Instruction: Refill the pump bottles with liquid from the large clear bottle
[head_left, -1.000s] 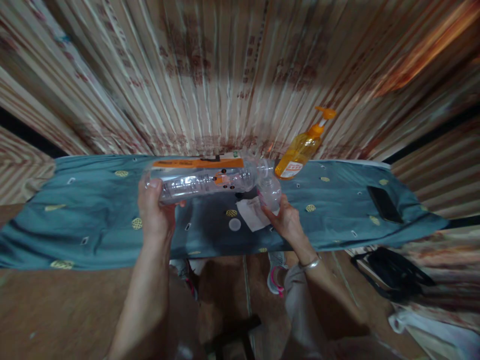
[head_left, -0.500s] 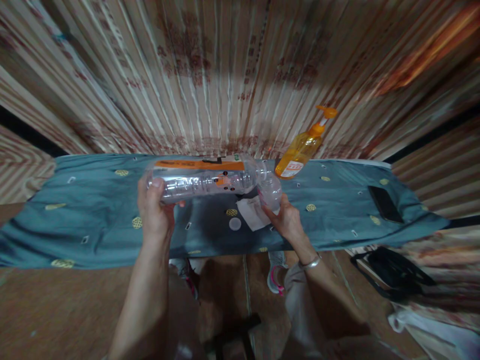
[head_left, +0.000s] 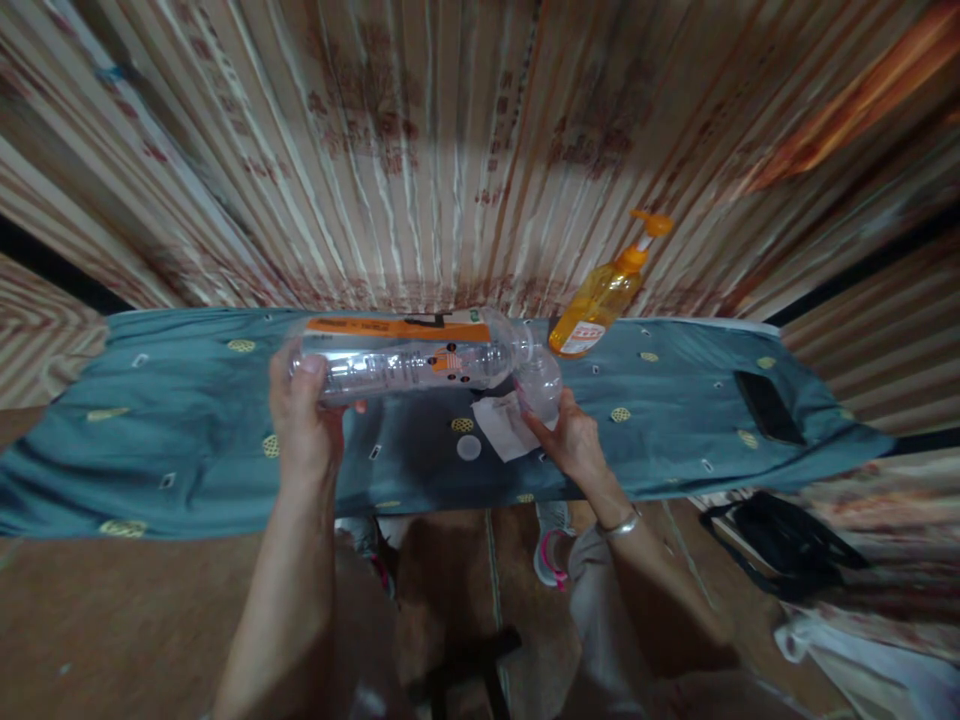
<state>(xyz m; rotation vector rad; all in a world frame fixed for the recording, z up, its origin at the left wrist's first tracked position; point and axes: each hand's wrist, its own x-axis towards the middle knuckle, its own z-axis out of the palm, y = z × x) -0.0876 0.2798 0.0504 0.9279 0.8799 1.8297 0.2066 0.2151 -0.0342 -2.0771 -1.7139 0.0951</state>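
My left hand (head_left: 309, 410) is closed round the base of a large clear plastic bottle (head_left: 405, 355) with an orange label band. The bottle lies sideways in the air, its neck pointing right. My right hand (head_left: 571, 432) grips a small clear plastic cup (head_left: 540, 382), tilted, at the bottle's mouth. Whether mouth and cup touch I cannot tell. Beneath them a white tissue (head_left: 507, 428) rests on the cloth, with a round whitish cap (head_left: 469, 447) to its left. Just behind the cup stands an orange pump bottle (head_left: 596, 305) with yellow liquid in it.
A blue-green cloth with pineapple prints (head_left: 202, 430) covers the narrow table. Toward its right end lies a black phone (head_left: 769, 407). A striped curtain (head_left: 450, 150) hangs behind. Down on the right is a black bag (head_left: 787, 545); a dark stool (head_left: 472, 665) shows below.
Both hands hold the bottle and cup almost as before. The whole view has shifted very slightly; nothing has been let go or picked up.
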